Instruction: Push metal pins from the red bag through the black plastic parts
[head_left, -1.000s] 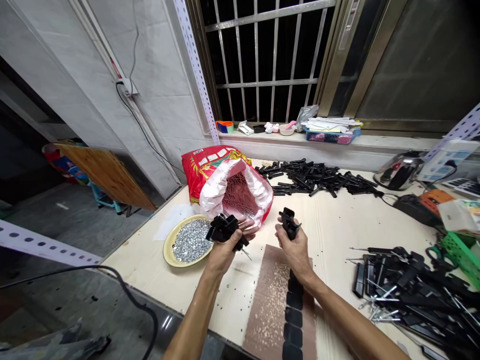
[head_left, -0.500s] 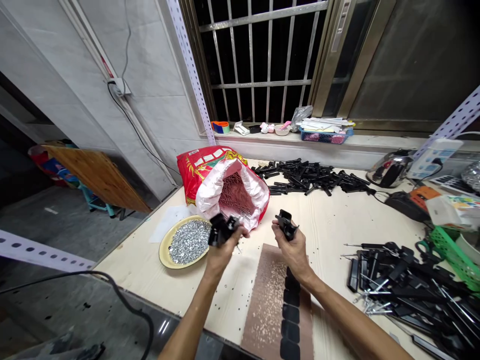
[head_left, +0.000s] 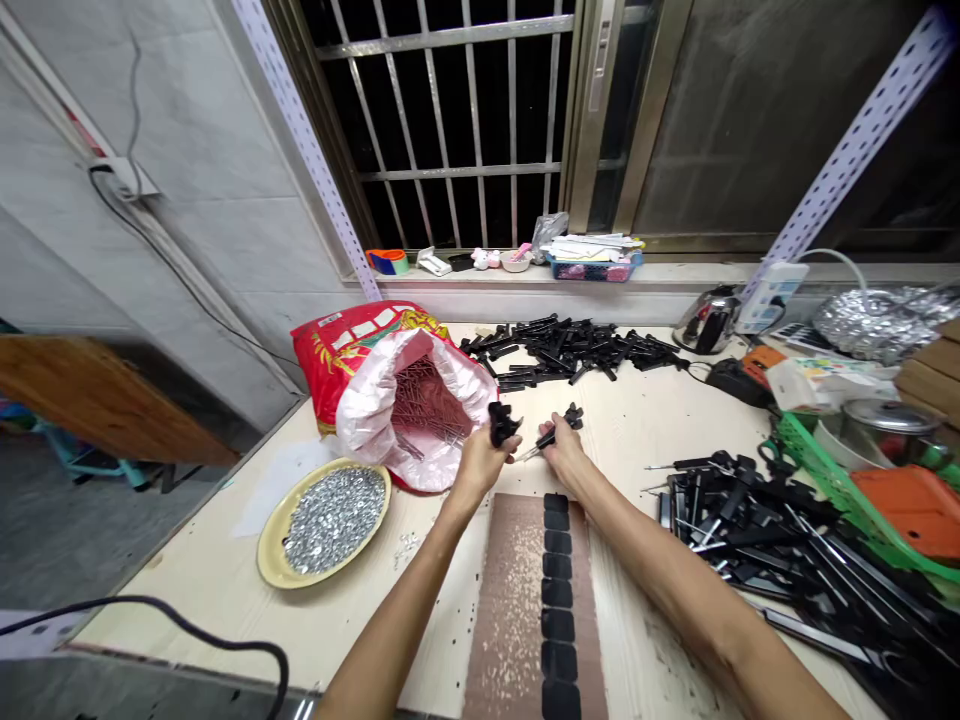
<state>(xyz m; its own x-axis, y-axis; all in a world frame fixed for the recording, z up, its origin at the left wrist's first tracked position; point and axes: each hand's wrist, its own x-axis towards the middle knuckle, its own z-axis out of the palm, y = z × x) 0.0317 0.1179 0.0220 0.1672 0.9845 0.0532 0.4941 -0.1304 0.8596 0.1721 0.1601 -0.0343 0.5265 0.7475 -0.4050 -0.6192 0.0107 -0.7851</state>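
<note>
My left hand (head_left: 482, 458) is closed around a small black plastic part (head_left: 503, 425), held up near the mouth of the red and white bag (head_left: 352, 400). Close by on the right, my right hand (head_left: 564, 447) grips a black plastic piece (head_left: 559, 428) with a thin metal rod (head_left: 529, 453) pointing left toward my left hand. Inside the bag lie many long reddish screws or nails (head_left: 427, 400). Below both hands, a brown board (head_left: 510, 590) bears a row of black rounded squares (head_left: 557, 597).
A yellow plate (head_left: 271, 560) of small shiny metal pieces stands at left. Black plastic parts (head_left: 577, 345) are heaped at the back. Another pile of black parts with metal rods (head_left: 765, 540) lies at right, beside a green basket (head_left: 825, 470). A kettle (head_left: 709, 320) stands behind.
The view has turned right, so the table's things appear further left. My hands have come closer together, and a metal rod now shows at the piece in my right hand.
</note>
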